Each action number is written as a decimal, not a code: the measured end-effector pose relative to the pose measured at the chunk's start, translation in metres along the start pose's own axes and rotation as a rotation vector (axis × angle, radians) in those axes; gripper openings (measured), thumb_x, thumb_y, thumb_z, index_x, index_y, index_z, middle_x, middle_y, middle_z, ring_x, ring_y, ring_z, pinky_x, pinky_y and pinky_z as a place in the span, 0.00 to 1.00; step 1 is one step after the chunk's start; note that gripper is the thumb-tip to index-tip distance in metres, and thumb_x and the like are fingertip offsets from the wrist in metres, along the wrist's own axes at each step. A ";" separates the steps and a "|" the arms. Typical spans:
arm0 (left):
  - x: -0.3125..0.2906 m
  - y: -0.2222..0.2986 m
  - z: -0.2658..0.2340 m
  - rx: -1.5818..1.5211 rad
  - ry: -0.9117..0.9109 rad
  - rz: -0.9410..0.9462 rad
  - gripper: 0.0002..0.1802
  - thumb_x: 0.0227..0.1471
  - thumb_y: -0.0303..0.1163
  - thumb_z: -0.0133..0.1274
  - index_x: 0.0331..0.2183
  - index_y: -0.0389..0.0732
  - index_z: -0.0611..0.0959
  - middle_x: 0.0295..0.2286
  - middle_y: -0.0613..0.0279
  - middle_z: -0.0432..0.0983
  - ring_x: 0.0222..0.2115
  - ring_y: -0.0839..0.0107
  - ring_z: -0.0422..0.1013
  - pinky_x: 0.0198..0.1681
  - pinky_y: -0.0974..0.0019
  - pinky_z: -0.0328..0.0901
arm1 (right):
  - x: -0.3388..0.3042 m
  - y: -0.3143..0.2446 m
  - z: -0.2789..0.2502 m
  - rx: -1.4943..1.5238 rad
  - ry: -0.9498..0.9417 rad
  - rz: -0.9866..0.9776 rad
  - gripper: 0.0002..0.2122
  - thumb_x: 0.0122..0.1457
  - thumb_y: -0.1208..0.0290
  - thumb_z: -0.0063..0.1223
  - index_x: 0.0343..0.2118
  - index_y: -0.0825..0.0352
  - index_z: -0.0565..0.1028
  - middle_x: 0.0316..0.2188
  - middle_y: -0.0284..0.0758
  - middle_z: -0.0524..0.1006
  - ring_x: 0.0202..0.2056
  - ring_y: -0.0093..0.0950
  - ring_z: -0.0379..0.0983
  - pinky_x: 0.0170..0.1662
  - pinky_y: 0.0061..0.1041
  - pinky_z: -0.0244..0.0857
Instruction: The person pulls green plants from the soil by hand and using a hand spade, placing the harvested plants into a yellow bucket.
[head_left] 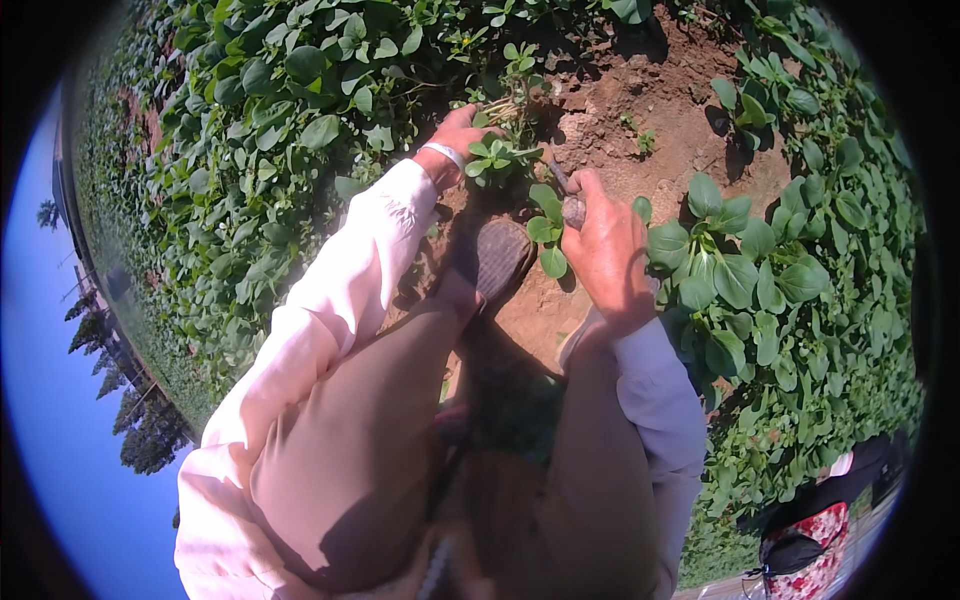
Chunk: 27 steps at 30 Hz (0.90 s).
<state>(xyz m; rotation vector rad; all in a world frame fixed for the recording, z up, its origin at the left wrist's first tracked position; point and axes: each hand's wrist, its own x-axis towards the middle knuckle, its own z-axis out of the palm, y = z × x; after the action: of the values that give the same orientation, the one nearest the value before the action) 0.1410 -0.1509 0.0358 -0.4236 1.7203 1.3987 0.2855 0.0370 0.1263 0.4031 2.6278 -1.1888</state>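
At the far left, blue sky and dark trees [148,432] bend along the rim; inward, dense green foliage [265,80] fills the upper left. The left hand [460,135], below a pale wristband [444,154], reaches to the upper middle, its fingers curled and apparently pinching the pale-stemmed plant [508,112]; the exact contact is partly hidden. A leafy rosette [497,158] sits just below those fingers.

Right of this, the right hand [605,245] has its fingers wrapped around a slim hand tool [558,172] pointing up toward the plants; whether its tip enters the soil cannot be told. The step in hand seems to be steadying the stems while the tool works near their base; that calls for a firm grip, with the tool kept off the left fingers.

A dark shoe [502,255] crowds the lower side. Bare soil [665,110] at upper right leaves the most room, edged on the right by a broad-leaved plant [735,278].
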 end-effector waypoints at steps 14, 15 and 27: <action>-0.003 0.016 -0.005 0.114 -0.049 -0.069 0.20 0.49 0.21 0.56 0.45 0.30 0.74 0.35 0.55 0.79 0.32 0.69 0.76 0.33 0.68 0.73 | 0.001 -0.001 0.008 -0.087 0.030 -0.073 0.15 0.46 0.76 0.55 0.38 0.63 0.68 0.18 0.46 0.75 0.24 0.50 0.74 0.28 0.47 0.66; -0.001 0.013 -0.001 0.040 -0.093 -0.048 0.20 0.48 0.22 0.56 0.45 0.31 0.75 0.35 0.56 0.79 0.32 0.70 0.76 0.34 0.69 0.72 | 0.013 -0.004 0.012 -0.114 0.016 -0.067 0.15 0.46 0.77 0.55 0.38 0.64 0.67 0.18 0.47 0.75 0.25 0.50 0.74 0.28 0.47 0.66; -0.030 0.030 -0.003 -0.077 -0.119 -0.028 0.23 0.45 0.32 0.65 0.43 0.37 0.77 0.34 0.66 0.77 0.32 0.74 0.74 0.35 0.71 0.70 | -0.091 0.039 -0.033 0.249 0.342 0.327 0.05 0.57 0.77 0.53 0.36 0.65 0.71 0.14 0.33 0.67 0.16 0.22 0.64 0.21 0.24 0.57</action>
<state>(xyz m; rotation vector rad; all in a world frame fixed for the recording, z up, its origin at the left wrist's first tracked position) 0.1360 -0.1516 0.0784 -0.3978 1.5633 1.4445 0.3807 0.0727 0.1498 1.1257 2.5375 -1.4376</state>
